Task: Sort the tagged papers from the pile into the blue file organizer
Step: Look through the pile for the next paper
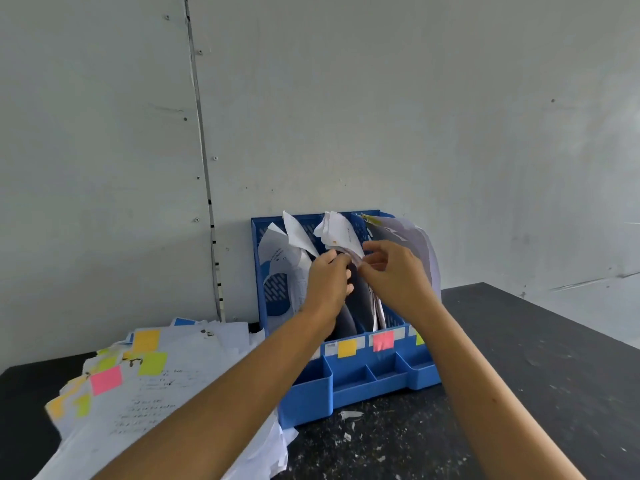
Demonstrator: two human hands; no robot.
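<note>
Both hands at top of blue organizer [304, 386], on papers [341, 233] standing in middle slot. Left hand [327, 280] curled round paper edge from left; right hand [394, 275] pinching same bunch from right, fingertips [369, 261] bent in. Sheets light, limp, crumpled, flopping over organizer's back wall; likely to buckle if pushed from top. Better hold low on edge, slide down along divider. Pile [145, 386] with coloured tags left of organizer, on dark surface [536, 375].
</note>
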